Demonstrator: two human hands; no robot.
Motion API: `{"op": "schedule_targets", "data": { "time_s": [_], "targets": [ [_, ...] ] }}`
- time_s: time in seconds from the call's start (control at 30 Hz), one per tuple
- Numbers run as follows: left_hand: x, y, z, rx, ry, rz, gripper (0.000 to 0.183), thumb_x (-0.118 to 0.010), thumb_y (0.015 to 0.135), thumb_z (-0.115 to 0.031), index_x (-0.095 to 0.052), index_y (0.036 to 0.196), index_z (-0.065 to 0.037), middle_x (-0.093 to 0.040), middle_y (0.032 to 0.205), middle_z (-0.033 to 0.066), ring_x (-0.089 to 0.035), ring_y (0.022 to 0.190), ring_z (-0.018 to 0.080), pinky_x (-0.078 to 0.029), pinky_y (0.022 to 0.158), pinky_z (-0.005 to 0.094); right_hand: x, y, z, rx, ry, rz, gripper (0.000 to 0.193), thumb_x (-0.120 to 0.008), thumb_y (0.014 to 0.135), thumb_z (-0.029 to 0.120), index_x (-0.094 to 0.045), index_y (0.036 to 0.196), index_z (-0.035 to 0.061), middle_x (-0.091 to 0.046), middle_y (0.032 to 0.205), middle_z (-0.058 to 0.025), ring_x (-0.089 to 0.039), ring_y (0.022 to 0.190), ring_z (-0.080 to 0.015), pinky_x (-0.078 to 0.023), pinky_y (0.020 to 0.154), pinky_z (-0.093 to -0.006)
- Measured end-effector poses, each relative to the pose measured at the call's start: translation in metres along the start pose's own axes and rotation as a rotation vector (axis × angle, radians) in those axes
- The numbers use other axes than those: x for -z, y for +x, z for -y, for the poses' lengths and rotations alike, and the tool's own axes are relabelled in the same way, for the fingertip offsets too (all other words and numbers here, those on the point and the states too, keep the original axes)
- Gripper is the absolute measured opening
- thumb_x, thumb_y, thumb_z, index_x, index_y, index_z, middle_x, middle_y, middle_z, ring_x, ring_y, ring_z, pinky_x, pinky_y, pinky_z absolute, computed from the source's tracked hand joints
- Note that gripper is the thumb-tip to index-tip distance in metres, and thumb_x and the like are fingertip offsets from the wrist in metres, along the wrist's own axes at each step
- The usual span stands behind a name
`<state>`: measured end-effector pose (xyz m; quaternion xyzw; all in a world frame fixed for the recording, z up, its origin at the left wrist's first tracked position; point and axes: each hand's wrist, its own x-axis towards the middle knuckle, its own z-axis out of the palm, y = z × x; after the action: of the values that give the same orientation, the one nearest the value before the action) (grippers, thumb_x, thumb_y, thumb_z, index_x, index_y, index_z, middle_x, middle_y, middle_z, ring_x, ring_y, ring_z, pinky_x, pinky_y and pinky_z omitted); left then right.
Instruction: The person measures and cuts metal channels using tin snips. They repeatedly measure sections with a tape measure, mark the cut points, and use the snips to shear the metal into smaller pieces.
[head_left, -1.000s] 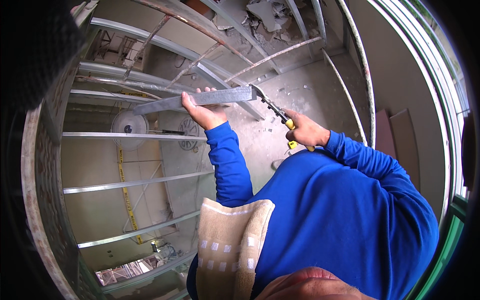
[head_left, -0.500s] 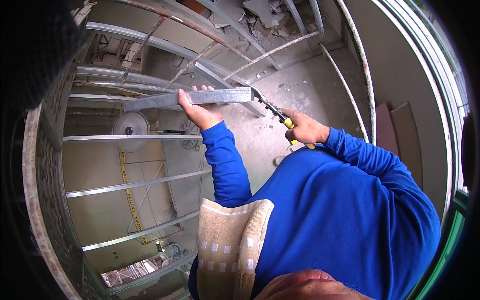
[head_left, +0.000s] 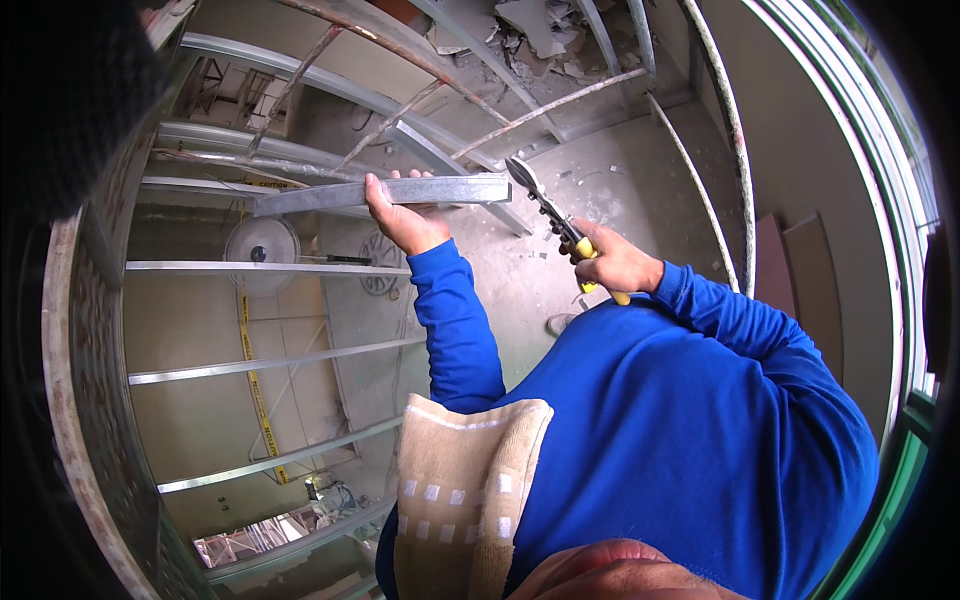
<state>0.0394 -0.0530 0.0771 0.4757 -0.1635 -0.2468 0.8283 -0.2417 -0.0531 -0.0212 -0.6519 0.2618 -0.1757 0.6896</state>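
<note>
Floor [head_left: 620, 200]: grey and dusty, far below the raised hands, with small pale scraps scattered over it.
Silver bars [head_left: 270, 372]: a row of thin metal lengths at the left, running roughly parallel, one above another in the view.
Pipe frame [head_left: 738, 145]: worn, pale paint with rusty flecks; its tubes cross the upper part and come down the right side.
Blue shirt [head_left: 690, 430]: long-sleeved, filling the lower right, with both sleeves reaching up and forward.
Tan towel [head_left: 455, 490]: hanging against the shirt at the lower middle, marked with small white squares.
Rubble [head_left: 535, 30]: broken pale slabs heaped at the top.
Caution tape [head_left: 258, 405]: a yellow and black strip running down behind the bars.
Metal channel [head_left: 455, 189]: a grey length held level in front of the frame, its far end toward the left, its near end pointing right.
Round disc [head_left: 262, 240]: pale, below the channel's left end, crossed by one bar.
Cutting tool [head_left: 545, 210]: yellow grips, dark middle, curved head slanting up just beside the channel's right end; contact between them cannot be told.
Right hand [head_left: 612, 262]: wrapped about the yellow grips.
Left hand [head_left: 410, 225]: grasping the channel from below, fingertips showing over its upper edge, thumb across its near face.
</note>
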Motion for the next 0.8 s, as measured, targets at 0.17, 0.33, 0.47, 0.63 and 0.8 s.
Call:
{"op": "schedule_targets", "data": {
  "time_s": [0.17, 0.33, 0.47, 0.63, 0.8],
  "targets": [
    [0.004, 0.003, 0.004, -0.043, -0.014, -0.020, 0.068, -0.072, 0.089, -0.053, -0.044, 0.139, -0.017, -0.045, 0.124, 0.0079, -0.053, 0.100, 0.0266, -0.050, 0.090, 0.0485, -0.001, -0.006, 0.008, 0.063, -0.040, 0.039, 0.036, -0.068, 0.076, 0.007, -0.056, 0.109, 0.0018, -0.061, 0.092, -0.0144, -0.060, 0.088, -0.0266, -0.050, 0.079, -0.0417],
    [0.009, 0.003, 0.006, -0.055, -0.025, 0.001, 0.063, -0.071, 0.091, -0.052, -0.044, 0.136, -0.016, -0.045, 0.123, 0.0077, -0.053, 0.101, 0.0270, -0.050, 0.089, 0.0486, -0.001, -0.009, 0.012, 0.048, -0.088, 0.059, 0.036, -0.068, 0.077, 0.008, -0.056, 0.110, 0.0018, -0.061, 0.092, -0.0149, -0.061, 0.088, -0.0273, -0.050, 0.079, -0.0419],
    [0.013, 0.003, 0.008, -0.070, -0.023, 0.010, 0.063, -0.071, 0.091, -0.052, -0.044, 0.135, -0.016, -0.045, 0.124, 0.0083, -0.053, 0.101, 0.0272, -0.050, 0.089, 0.0491, 0.000, -0.010, 0.012, 0.064, -0.105, 0.060, 0.036, -0.068, 0.077, 0.008, -0.056, 0.110, 0.0017, -0.060, 0.091, -0.0150, -0.061, 0.086, -0.0272, -0.050, 0.077, -0.0420],
    [0.013, 0.003, 0.009, -0.076, -0.025, 0.029, 0.061, -0.071, 0.092, -0.050, -0.044, 0.134, -0.016, -0.045, 0.126, 0.0090, -0.053, 0.101, 0.0278, -0.051, 0.088, 0.0498, 0.002, -0.010, 0.015, 0.048, -0.104, 0.077, 0.035, -0.067, 0.076, 0.007, -0.056, 0.109, 0.0019, -0.060, 0.090, -0.0139, -0.061, 0.083, -0.0259, -0.051, 0.075, -0.0410],
    [0.010, 0.003, 0.008, -0.091, -0.025, 0.045, 0.055, -0.070, 0.094, -0.047, -0.044, 0.131, -0.016, -0.048, 0.123, 0.0093, -0.055, 0.099, 0.0286, -0.051, 0.086, 0.0506, 0.001, -0.011, 0.015, -0.032, 0.028, 0.099, 0.031, -0.066, 0.077, 0.001, -0.056, 0.106, 0.0043, -0.059, 0.086, -0.0063, -0.059, 0.076, -0.0159, -0.051, 0.067, -0.0340]
  ]
}}
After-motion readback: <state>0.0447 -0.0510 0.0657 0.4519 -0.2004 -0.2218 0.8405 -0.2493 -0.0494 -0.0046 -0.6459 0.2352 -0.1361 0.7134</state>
